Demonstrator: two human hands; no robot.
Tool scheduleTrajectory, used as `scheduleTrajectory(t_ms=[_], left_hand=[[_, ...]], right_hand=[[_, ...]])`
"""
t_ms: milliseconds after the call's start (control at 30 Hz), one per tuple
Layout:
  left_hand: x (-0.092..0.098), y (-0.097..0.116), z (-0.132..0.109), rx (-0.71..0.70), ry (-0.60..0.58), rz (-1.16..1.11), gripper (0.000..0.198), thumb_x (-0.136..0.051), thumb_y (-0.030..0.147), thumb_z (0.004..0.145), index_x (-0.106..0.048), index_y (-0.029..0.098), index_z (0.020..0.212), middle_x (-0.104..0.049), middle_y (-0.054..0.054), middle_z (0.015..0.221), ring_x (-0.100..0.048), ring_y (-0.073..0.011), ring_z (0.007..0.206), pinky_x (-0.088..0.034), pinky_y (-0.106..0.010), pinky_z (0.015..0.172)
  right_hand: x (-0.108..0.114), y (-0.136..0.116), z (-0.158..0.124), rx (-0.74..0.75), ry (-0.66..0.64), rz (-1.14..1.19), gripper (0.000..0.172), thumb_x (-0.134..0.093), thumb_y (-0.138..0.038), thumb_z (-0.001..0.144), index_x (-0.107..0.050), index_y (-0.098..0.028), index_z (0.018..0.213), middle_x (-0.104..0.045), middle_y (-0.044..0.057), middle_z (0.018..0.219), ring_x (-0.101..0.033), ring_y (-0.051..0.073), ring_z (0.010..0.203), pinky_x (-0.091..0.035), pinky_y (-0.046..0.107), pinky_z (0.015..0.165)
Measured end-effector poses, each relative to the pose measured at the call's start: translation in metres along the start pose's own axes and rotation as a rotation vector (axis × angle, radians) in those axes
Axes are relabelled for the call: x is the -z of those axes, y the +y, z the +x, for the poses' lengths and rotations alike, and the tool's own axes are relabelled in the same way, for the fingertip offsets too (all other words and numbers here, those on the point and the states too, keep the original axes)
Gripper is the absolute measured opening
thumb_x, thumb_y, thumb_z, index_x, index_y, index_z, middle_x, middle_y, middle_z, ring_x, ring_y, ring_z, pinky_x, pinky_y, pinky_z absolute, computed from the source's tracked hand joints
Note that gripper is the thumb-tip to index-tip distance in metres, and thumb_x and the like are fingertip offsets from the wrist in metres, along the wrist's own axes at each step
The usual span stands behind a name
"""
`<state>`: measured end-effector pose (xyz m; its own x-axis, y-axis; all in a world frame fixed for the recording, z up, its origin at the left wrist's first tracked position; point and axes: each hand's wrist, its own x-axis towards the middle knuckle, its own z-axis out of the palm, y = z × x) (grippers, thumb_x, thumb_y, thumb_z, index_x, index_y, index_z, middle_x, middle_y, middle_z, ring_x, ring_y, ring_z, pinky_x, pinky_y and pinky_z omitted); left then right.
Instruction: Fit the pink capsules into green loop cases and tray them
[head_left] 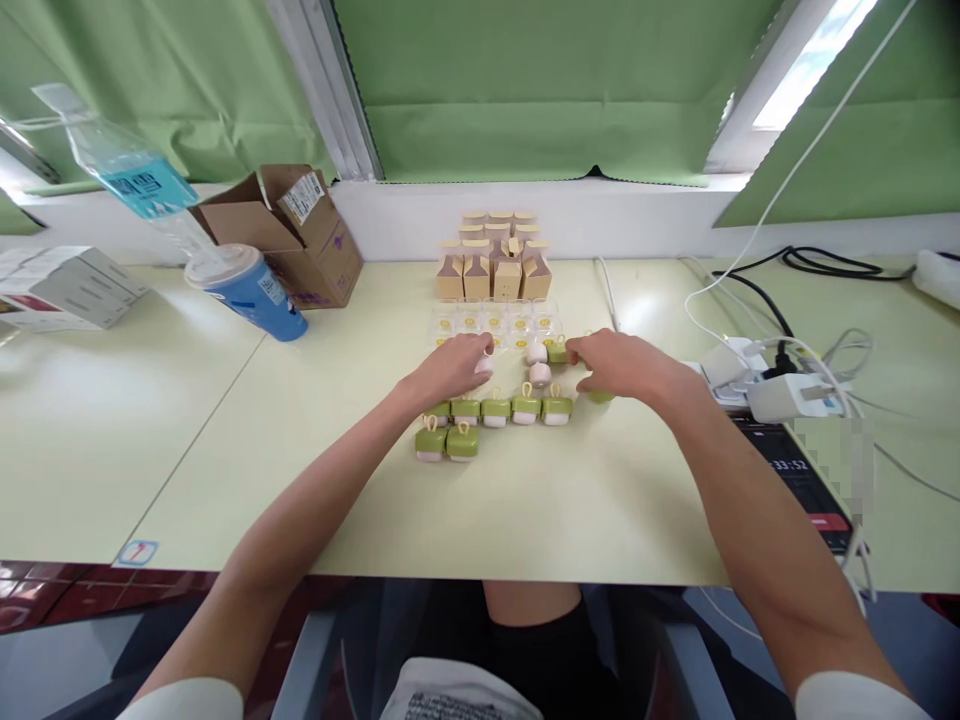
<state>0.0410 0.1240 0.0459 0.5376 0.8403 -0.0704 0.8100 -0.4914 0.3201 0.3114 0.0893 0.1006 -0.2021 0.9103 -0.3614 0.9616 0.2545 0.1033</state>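
My left hand [448, 368] has its fingers closed on a small pale pink block [484, 364]. My right hand [621, 364] reaches in from the other side, thumb and forefinger apart, its fingertips beside a green cap with a loop [557, 352]. Another green piece [600, 397] shows partly under that hand. Between the hands stand two pale pink blocks, an upper one [536, 352] and a lower one [540, 375]. In front, several green-capped pink pieces with yellow loops [526, 408] form a row; two more [462, 442] sit closer to me, at the left.
Behind the hands lie clear plastic trays with yellow spots [495, 318] and several small tan boxes [476, 278]. At left are a blue cup [266, 300], an open carton [319, 245] and white boxes [67, 290]. Chargers [795, 398], cables and a phone [802, 480] lie right.
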Motion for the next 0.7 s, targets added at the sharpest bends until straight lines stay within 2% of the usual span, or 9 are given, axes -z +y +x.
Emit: scheduleTrajectory(t_ms=[100,167,267,333,400,500,600,700], left_hand=[[0.001,0.0,0.001,-0.026,0.027,0.01,0.029,-0.062,0.018,0.094,-0.065,0.016,0.123,-0.075,-0.013,0.129,-0.069,-0.0324,0.116,-0.052,-0.04,0.091],[0.004,0.0,0.001,-0.051,0.066,-0.011,0.026,-0.065,0.018,0.093,-0.066,0.017,0.118,-0.077,-0.012,0.126,-0.071,-0.0311,0.113,-0.053,-0.041,0.092],[0.01,0.001,0.0,-0.075,0.148,-0.131,0.021,-0.071,0.018,0.091,-0.068,0.017,0.111,-0.078,-0.009,0.119,-0.073,-0.0259,0.102,-0.057,-0.04,0.092],[0.014,0.002,-0.002,-0.124,0.223,-0.259,0.021,-0.073,0.014,0.09,-0.07,0.017,0.11,-0.079,-0.008,0.117,-0.074,-0.0221,0.098,-0.062,-0.038,0.089],[0.019,0.006,-0.005,-0.248,0.327,-0.379,0.025,-0.073,0.009,0.09,-0.073,0.017,0.114,-0.078,-0.008,0.12,-0.075,-0.0197,0.102,-0.066,-0.035,0.088],[0.026,0.019,-0.013,-0.506,0.523,-0.468,0.028,-0.079,0.013,0.094,-0.078,0.021,0.121,-0.073,-0.009,0.128,-0.075,-0.0181,0.111,-0.071,-0.033,0.091],[0.036,0.036,-0.025,-0.684,0.7,-0.47,0.03,-0.084,0.022,0.097,-0.08,0.024,0.126,-0.074,-0.008,0.125,-0.076,-0.0171,0.111,-0.072,-0.032,0.091],[0.044,0.05,-0.036,-0.761,0.81,-0.478,0.036,-0.09,0.026,0.093,-0.079,0.023,0.127,-0.079,-0.007,0.117,-0.078,-0.017,0.106,-0.073,-0.029,0.088]], right_hand=[[0.005,0.007,-0.005,-0.088,0.033,-0.013,0.035,-0.074,-0.037,0.098,-0.074,-0.019,0.127,-0.075,0.017,0.12,-0.076,0.033,0.101,-0.048,0.036,0.073],[0.003,0.008,-0.005,-0.135,-0.034,-0.005,0.041,-0.08,-0.042,0.092,-0.076,-0.017,0.124,-0.076,0.018,0.117,-0.078,0.034,0.098,-0.05,0.037,0.071],[-0.004,0.008,-0.001,-0.123,-0.149,0.102,0.036,-0.087,-0.031,0.08,-0.079,-0.015,0.112,-0.079,0.016,0.1,-0.078,0.031,0.079,-0.052,0.037,0.064],[-0.004,0.014,-0.001,-0.071,-0.135,0.196,0.036,-0.085,-0.027,0.08,-0.08,-0.015,0.113,-0.079,0.016,0.096,-0.076,0.029,0.072,-0.054,0.039,0.062],[0.002,0.024,-0.007,0.034,-0.024,0.328,0.047,-0.083,-0.038,0.086,-0.079,-0.02,0.129,-0.081,0.015,0.107,-0.079,0.03,0.083,-0.06,0.041,0.071],[0.015,0.034,-0.02,0.308,0.228,0.746,0.064,-0.083,-0.056,0.09,-0.069,-0.033,0.148,-0.079,0.01,0.126,-0.078,0.03,0.106,-0.064,0.043,0.087],[0.021,0.026,-0.026,0.567,0.382,1.185,0.058,-0.092,-0.053,0.085,-0.072,-0.034,0.135,-0.075,0.007,0.136,-0.077,0.024,0.104,-0.066,0.038,0.08],[0.018,0.008,-0.022,0.74,0.481,1.359,0.052,-0.102,-0.04,0.076,-0.073,-0.033,0.119,-0.076,0.004,0.129,-0.077,0.025,0.108,-0.069,0.038,0.081]])
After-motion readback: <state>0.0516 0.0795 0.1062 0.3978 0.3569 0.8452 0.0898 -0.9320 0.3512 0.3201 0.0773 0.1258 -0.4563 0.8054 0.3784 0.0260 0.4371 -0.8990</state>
